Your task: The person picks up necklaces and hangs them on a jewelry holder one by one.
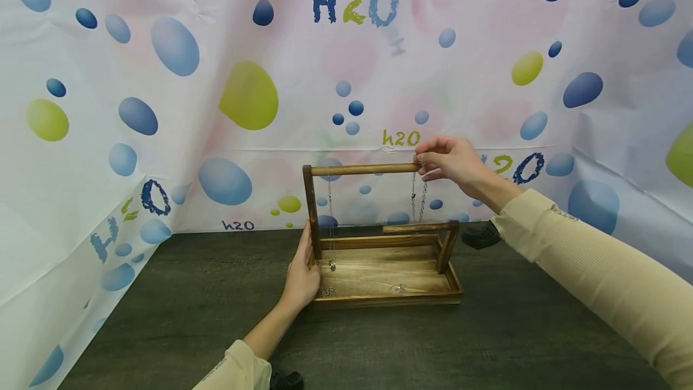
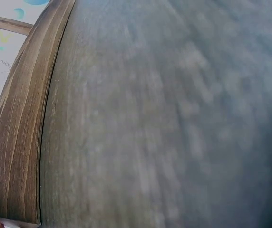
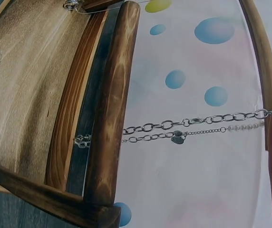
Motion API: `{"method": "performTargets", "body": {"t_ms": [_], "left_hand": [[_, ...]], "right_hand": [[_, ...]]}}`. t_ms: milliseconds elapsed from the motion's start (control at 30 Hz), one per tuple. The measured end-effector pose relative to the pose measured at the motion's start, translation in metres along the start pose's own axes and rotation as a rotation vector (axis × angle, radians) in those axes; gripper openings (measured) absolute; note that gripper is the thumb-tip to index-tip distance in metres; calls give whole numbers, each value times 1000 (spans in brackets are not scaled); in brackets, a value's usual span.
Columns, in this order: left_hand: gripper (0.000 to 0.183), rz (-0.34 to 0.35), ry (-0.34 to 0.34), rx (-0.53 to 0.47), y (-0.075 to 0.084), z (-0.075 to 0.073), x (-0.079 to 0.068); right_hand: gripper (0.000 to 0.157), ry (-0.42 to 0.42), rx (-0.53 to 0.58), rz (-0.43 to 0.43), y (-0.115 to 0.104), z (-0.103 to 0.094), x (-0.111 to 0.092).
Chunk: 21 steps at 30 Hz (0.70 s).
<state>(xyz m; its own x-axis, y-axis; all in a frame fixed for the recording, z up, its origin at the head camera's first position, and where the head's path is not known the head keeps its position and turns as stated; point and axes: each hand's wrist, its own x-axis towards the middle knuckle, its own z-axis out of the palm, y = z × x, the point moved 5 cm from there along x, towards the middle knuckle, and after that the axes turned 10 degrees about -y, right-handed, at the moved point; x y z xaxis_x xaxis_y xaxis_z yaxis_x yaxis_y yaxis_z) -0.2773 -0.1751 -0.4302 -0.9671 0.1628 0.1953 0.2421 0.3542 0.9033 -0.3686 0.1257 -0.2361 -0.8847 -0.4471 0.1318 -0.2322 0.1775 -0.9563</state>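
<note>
Cream sleeve point(image 1: 601, 284) nearest; right hand point(image 1: 452, 164), fingertips together, pinches a silver chain point(image 3: 196, 120) hanging vertically at the right end of the upper bar point(image 1: 363, 170). Left hand point(image 1: 301, 278), fingers straight, touches the wooden stand point(image 1: 390, 302).

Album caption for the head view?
Left hand against a wooden stand, right hand holding a chain at its upper bar.

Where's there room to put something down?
The table in front of the tray, between the sleeves, is bare; so is the tray's middle, between the silver pieces. It's crowded around the right hand and chain, by the end of the upper bar.
</note>
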Motion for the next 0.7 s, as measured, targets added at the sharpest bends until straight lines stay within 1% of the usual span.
{"method": "performTargets", "body": {"t_ms": [433,700], "left_hand": [[101,-4,0,-2,3,1,-2],[100,1,-1,-5,1,1,-3]], "right_hand": [[27,-43,6,4,-5,12,1],[23,-57,11,-1,-4,19,4]]}}
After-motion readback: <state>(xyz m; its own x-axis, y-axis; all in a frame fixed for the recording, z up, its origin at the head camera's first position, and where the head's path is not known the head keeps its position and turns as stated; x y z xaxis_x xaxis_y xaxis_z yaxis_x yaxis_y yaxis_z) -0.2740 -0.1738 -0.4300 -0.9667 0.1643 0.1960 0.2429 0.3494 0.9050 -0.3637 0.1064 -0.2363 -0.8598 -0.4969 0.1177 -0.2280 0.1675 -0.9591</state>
